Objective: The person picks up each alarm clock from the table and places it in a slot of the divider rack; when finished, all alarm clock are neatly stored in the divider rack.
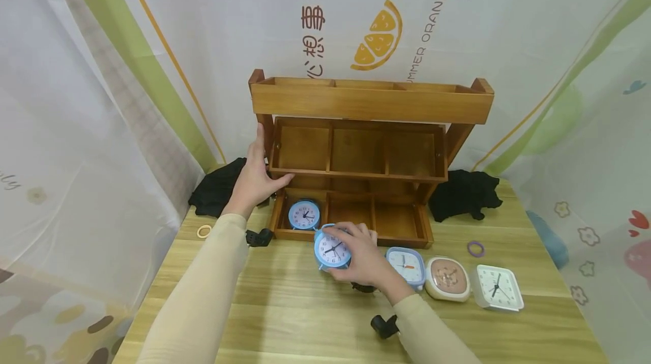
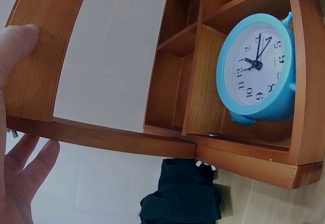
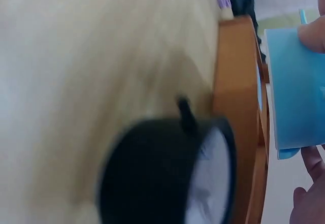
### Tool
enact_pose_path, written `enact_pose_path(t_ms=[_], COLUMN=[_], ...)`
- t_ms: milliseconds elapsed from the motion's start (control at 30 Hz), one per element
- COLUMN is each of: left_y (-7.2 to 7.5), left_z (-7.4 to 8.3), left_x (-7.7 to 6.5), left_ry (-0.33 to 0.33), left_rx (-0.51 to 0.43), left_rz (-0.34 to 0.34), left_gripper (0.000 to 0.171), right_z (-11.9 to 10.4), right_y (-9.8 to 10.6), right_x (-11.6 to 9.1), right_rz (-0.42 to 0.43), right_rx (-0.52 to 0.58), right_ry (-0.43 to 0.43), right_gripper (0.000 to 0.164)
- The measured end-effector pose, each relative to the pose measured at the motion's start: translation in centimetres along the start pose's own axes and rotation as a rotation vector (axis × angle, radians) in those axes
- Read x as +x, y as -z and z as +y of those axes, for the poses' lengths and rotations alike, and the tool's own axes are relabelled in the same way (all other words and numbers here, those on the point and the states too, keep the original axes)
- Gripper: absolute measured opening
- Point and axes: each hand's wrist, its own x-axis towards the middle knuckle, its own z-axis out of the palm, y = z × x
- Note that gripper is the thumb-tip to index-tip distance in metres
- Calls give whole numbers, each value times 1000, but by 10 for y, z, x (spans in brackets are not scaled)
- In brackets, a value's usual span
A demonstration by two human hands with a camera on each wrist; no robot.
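Observation:
My right hand [image 1: 363, 254] grips a round blue alarm clock [image 1: 332, 250] in front of the shelf's bottom tray, its dial facing up toward the head camera. In the right wrist view, the clock's blue casing [image 3: 294, 89] shows between thumb and fingers. A matching blue alarm clock [image 2: 258, 66] sits in the left compartment of the bottom tray. My left hand [image 1: 252, 180] is at the left side of the tiered wooden shelf [image 1: 373, 101]; its thumb rests on a front board and its fingers extend along the side. Below my right hand stands a black clock [image 3: 152, 176], mostly hidden in the head view.
To the right on the table are a blue square clock [image 1: 406, 267], a cream-and-brown clock-sized case [image 1: 447, 278] and a white square clock [image 1: 498, 287]. A purple ring [image 1: 476, 248] and a beige ring [image 1: 204, 232] lie nearby. Black cloths [image 1: 465, 194] flank the shelf.

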Motion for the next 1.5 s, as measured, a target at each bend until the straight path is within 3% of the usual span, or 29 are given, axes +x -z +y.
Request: enact_pose_path(t_ms=[333, 500, 733, 1100, 1367, 1500], left_y=[1, -1, -4, -3, -1, -2], left_z=[-1, -2, -2, -1, 0, -1], left_x=[2, 1, 1, 1, 0, 1], left_ry=[-7, 1, 6, -14, -20, -15], left_rx=[7, 1, 7, 17, 22, 23], left_rz=[5, -7, -12, -4, 4, 1], left_gripper=[132, 132, 132, 132, 132, 131], right_z=[35, 49, 65, 73, 76, 76], right_y=[29, 31, 28, 23, 22, 22], right_x=[27, 35, 42, 46, 46, 45], right_rz=[88, 86, 89, -29, -70, -80], right_rx=[-11, -1, 99, 107, 32, 29], right_ry=[-77, -121, -167, -260, -259, -256], right_gripper=[83, 82, 80, 72, 56, 55])
